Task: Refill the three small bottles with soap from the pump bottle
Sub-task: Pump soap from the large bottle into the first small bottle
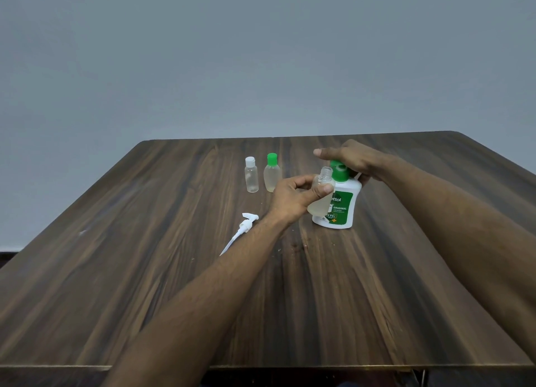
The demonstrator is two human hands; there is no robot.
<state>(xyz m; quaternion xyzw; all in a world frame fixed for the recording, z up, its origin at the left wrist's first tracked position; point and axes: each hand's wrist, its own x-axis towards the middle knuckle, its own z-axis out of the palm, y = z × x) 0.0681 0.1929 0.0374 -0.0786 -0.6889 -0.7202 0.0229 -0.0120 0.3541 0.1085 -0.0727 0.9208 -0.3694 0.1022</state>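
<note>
Head view: left hand fingers clamp an uncapped clear bottle; right hand fingers, extended, press the green pump.

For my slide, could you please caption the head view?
Left hand holds open small bottle at pump bottle; right hand presses.

Two bare forearms in view, no sleeves visible up to the bottom frame edge. No watch, bands, rings or gloves visible on either. Left hand and right hand: bare, short nails. Fine hair visible along the left forearm. No markings or tattoos seen.
</note>
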